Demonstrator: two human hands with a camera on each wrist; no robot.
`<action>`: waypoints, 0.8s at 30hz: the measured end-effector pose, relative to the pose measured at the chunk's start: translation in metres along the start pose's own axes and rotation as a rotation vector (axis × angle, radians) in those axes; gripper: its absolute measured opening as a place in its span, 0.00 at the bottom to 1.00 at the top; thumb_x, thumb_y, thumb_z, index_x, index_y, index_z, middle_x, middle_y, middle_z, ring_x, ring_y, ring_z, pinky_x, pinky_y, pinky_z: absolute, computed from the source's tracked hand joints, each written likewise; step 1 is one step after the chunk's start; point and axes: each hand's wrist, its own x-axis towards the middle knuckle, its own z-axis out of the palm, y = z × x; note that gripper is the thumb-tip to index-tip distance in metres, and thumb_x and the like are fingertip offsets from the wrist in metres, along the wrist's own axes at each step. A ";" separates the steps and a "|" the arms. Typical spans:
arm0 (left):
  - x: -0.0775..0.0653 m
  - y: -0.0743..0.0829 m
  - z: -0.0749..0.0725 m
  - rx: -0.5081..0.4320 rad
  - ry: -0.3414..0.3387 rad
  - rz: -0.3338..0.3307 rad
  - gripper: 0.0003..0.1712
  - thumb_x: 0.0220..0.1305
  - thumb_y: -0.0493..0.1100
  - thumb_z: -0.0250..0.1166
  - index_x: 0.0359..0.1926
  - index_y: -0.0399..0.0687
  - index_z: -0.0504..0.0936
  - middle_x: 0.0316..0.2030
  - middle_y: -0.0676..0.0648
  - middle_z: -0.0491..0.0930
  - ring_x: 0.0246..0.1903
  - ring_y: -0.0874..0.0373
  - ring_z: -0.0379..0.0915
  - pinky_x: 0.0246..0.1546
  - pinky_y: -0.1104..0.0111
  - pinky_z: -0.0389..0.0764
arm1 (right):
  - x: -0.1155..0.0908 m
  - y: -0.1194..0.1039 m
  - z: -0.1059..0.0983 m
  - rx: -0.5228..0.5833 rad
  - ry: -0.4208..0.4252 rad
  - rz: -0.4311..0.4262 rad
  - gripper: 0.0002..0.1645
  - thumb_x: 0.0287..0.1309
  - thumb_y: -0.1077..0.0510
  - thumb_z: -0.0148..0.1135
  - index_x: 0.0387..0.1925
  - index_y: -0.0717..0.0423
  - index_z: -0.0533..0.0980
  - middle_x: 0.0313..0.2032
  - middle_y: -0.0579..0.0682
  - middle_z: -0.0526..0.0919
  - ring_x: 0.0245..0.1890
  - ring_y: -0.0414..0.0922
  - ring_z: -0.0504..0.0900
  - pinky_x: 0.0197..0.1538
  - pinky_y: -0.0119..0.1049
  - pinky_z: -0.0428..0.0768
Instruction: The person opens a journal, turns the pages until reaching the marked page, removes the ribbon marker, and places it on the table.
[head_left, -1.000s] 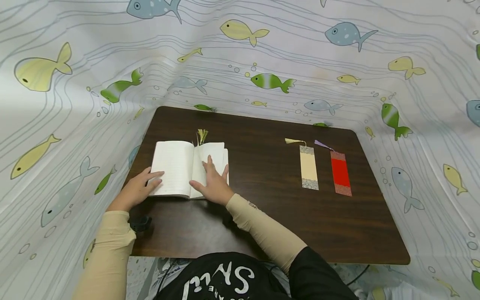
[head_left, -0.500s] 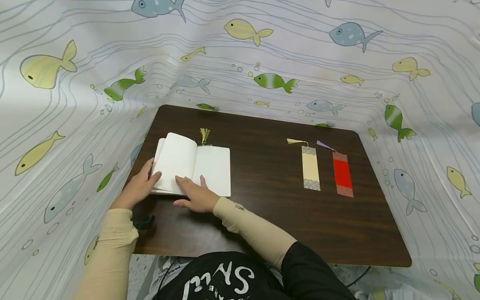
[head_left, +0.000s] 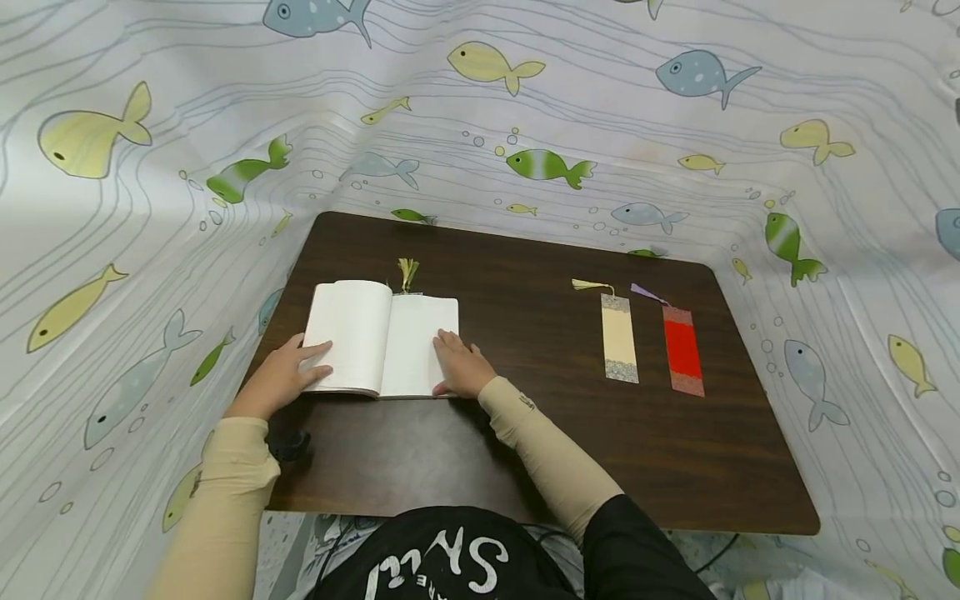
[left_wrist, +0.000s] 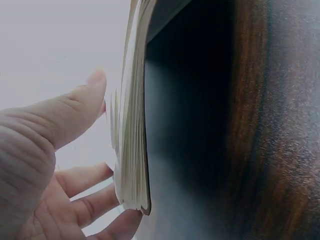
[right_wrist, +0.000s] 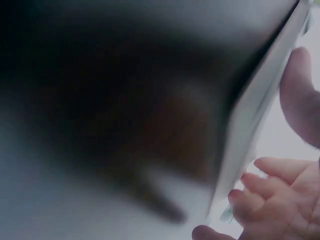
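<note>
An open notebook (head_left: pixel 351 333) with blank-looking white pages lies on the left side of the dark table. A yellow tassel (head_left: pixel 407 271) sticks out beyond its top edge near the spine. My left hand (head_left: pixel 279 382) rests at the left page's outer edge, thumb and a finger lying on the paper. In the left wrist view the thumb lies near the bottom edge of the page stack (left_wrist: pixel 131 125). My right hand (head_left: pixel 462 367) touches the right page's outer edge with fingers extended. What the tassel is fixed to is hidden by the pages.
To the right lie a cream bookmark (head_left: pixel 618 337) with a yellow tassel and a red bookmark (head_left: pixel 682 350) with a purple tassel. The brown table (head_left: pixel 540 450) is enclosed by a fish-print curtain (head_left: pixel 600 100).
Pages of the notebook have been turned from right to left. My right hand went left across the pages, then back to the right edge. My left hand has stayed at the left edge.
</note>
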 end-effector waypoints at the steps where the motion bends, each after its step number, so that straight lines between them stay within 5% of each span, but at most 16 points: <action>1: 0.000 0.000 0.000 -0.002 -0.002 -0.005 0.38 0.69 0.57 0.57 0.72 0.45 0.61 0.70 0.22 0.44 0.66 0.22 0.46 0.61 0.32 0.54 | -0.002 0.004 -0.001 -0.017 -0.008 0.016 0.62 0.48 0.35 0.68 0.75 0.54 0.50 0.76 0.51 0.46 0.76 0.47 0.44 0.70 0.58 0.57; 9: -0.001 0.000 0.001 -0.021 0.005 0.000 0.38 0.69 0.59 0.56 0.70 0.42 0.63 0.70 0.21 0.44 0.66 0.21 0.46 0.60 0.31 0.55 | -0.005 0.012 -0.004 -0.098 0.118 0.022 0.53 0.44 0.33 0.65 0.70 0.51 0.63 0.73 0.53 0.57 0.74 0.53 0.54 0.69 0.62 0.57; 17: -0.001 0.000 0.000 -0.002 0.013 0.011 0.37 0.69 0.59 0.55 0.70 0.41 0.64 0.69 0.20 0.46 0.65 0.20 0.47 0.60 0.31 0.54 | -0.001 0.011 0.000 -0.057 0.190 0.165 0.66 0.45 0.29 0.66 0.73 0.63 0.52 0.73 0.61 0.52 0.75 0.58 0.48 0.71 0.63 0.46; 20: -0.003 0.000 0.000 -0.016 0.020 0.011 0.35 0.71 0.59 0.53 0.70 0.42 0.65 0.69 0.20 0.46 0.65 0.21 0.47 0.60 0.31 0.54 | -0.002 0.006 -0.005 0.039 0.191 0.124 0.62 0.49 0.30 0.64 0.73 0.62 0.52 0.75 0.58 0.50 0.75 0.56 0.44 0.70 0.66 0.42; 24: -0.003 -0.002 0.000 -0.023 0.046 0.014 0.32 0.73 0.57 0.49 0.69 0.43 0.66 0.69 0.21 0.48 0.65 0.21 0.47 0.61 0.31 0.53 | -0.003 -0.008 -0.016 0.383 0.192 -0.048 0.54 0.61 0.38 0.60 0.75 0.60 0.47 0.74 0.56 0.52 0.75 0.51 0.50 0.74 0.55 0.48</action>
